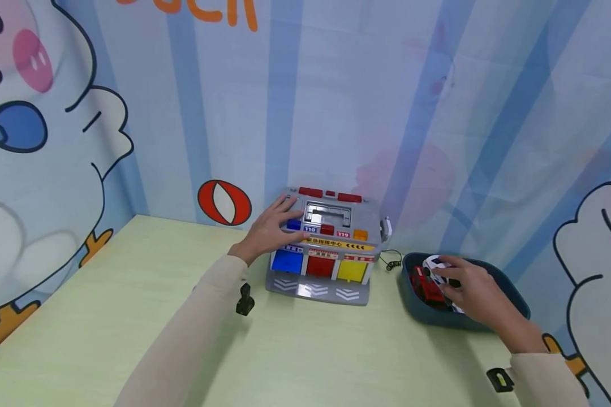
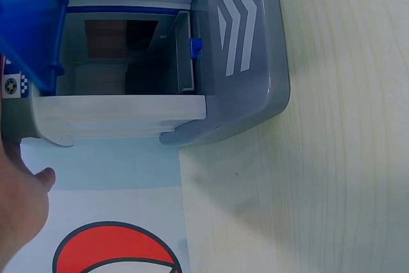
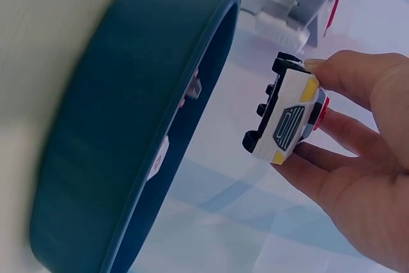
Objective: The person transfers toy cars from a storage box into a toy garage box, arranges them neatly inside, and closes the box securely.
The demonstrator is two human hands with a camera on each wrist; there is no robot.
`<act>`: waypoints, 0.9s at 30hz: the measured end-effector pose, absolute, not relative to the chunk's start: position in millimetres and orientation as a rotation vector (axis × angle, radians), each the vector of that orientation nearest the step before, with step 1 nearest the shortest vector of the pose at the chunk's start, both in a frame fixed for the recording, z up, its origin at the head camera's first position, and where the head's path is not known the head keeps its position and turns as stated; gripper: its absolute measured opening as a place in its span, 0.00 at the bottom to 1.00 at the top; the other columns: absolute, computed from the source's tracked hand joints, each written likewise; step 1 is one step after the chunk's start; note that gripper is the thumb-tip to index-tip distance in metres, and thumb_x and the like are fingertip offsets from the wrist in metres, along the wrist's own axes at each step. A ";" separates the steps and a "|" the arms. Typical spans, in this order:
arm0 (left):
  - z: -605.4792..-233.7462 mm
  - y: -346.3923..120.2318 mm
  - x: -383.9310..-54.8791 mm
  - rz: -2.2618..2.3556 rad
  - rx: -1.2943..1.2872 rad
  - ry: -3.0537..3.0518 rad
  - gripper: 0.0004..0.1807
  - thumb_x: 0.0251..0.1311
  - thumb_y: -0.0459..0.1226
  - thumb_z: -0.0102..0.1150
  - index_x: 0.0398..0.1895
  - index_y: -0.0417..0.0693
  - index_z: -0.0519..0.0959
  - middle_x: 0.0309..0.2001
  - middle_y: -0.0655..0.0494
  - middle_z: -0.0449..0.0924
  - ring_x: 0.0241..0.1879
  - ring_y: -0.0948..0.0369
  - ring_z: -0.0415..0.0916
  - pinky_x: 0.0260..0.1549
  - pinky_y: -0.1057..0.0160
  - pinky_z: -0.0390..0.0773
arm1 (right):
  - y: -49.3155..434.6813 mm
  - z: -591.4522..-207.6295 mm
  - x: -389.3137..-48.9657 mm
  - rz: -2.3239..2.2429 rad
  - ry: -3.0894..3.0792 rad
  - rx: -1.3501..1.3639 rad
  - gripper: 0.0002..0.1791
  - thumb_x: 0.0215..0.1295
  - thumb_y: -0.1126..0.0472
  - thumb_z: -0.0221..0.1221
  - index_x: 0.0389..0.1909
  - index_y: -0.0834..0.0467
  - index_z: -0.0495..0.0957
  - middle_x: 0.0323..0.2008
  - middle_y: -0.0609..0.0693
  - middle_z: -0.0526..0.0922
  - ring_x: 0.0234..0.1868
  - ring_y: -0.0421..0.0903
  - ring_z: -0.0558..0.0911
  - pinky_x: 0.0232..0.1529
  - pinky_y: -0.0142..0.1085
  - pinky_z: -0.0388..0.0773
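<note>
A grey toy garage (image 1: 319, 291) with blue, red and yellow doors stands against the back curtain. My left hand (image 1: 272, 229) rests on the left of its roof, fingers spread near the blue button. In the left wrist view, the blue door (image 2: 32, 23) is swung out and the compartment (image 2: 96, 78) behind it shows. Thumb and fingers of my right hand (image 1: 476, 291) pinch a white toy car (image 3: 291, 119) with yellow headlights and a red roof light. The car is held above the dark blue-green bin (image 3: 121, 107). A red toy car (image 1: 427, 288) lies in that bin.
A coiled black cord (image 1: 393, 263) lies between the garage and the bin. Behind the pale wooden table (image 1: 336, 350) hangs a striped curtain (image 1: 331, 113) with cartoon prints. Another white piece (image 3: 158, 159) shows inside the bin.
</note>
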State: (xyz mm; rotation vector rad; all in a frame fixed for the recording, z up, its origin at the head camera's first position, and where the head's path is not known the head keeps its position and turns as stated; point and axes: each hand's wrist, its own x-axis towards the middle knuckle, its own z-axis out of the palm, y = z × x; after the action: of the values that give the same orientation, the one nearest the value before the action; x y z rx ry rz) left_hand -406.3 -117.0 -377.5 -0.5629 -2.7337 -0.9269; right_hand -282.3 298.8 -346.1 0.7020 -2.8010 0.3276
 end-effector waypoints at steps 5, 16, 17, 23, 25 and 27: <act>-377.2 -117.7 -406.2 -0.909 -0.572 -2.730 0.42 0.56 0.62 0.62 0.72 0.57 0.69 0.81 0.58 0.49 0.82 0.54 0.35 0.74 0.35 0.51 | 286.0 -348.3 -278.5 0.325 -2.807 0.705 0.17 0.64 0.68 0.64 0.54 0.66 0.82 0.64 0.72 0.72 0.32 0.47 0.84 0.20 0.30 0.67; -377.4 -117.5 -405.4 -0.903 -0.576 -2.726 0.41 0.56 0.61 0.63 0.73 0.57 0.69 0.81 0.57 0.49 0.82 0.54 0.36 0.73 0.35 0.52 | 255.6 -355.9 -270.1 0.346 -2.749 0.828 0.17 0.60 0.69 0.67 0.51 0.64 0.85 0.61 0.68 0.77 0.43 0.55 0.87 0.35 0.39 0.85; -377.4 -117.4 -405.2 -0.905 -0.578 -2.725 0.41 0.56 0.60 0.63 0.72 0.56 0.69 0.81 0.57 0.49 0.82 0.53 0.36 0.73 0.35 0.52 | 252.3 -356.6 -269.4 0.344 -2.755 0.829 0.17 0.60 0.69 0.67 0.51 0.63 0.85 0.61 0.68 0.77 0.46 0.57 0.87 0.39 0.43 0.86; -377.3 -117.0 -404.8 -0.924 -0.574 -2.722 0.41 0.56 0.61 0.63 0.72 0.57 0.69 0.81 0.57 0.49 0.82 0.54 0.35 0.73 0.35 0.52 | 231.8 -361.4 -266.3 0.389 -2.808 0.821 0.18 0.61 0.68 0.66 0.53 0.60 0.85 0.63 0.64 0.77 0.58 0.65 0.81 0.49 0.52 0.84; -377.6 -117.0 -405.1 -0.925 -0.573 -2.719 0.41 0.56 0.60 0.63 0.72 0.57 0.69 0.81 0.57 0.49 0.82 0.54 0.35 0.73 0.35 0.52 | 226.2 -364.2 -266.1 0.415 -2.812 0.835 0.18 0.61 0.68 0.66 0.53 0.60 0.85 0.64 0.64 0.76 0.58 0.64 0.80 0.46 0.47 0.85; -378.1 -117.0 -405.3 -0.925 -0.571 -2.717 0.41 0.56 0.60 0.63 0.72 0.56 0.69 0.81 0.57 0.49 0.82 0.53 0.35 0.73 0.35 0.52 | 220.8 -367.4 -266.1 0.444 -2.818 0.852 0.18 0.62 0.68 0.66 0.53 0.60 0.85 0.64 0.63 0.76 0.60 0.64 0.79 0.44 0.43 0.86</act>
State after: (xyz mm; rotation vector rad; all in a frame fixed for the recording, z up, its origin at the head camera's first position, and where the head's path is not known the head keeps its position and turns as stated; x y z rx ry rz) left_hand -405.3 -117.0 -378.1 -0.5715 -2.7172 -0.9248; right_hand -266.1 220.8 -367.4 0.8516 -2.8183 0.4441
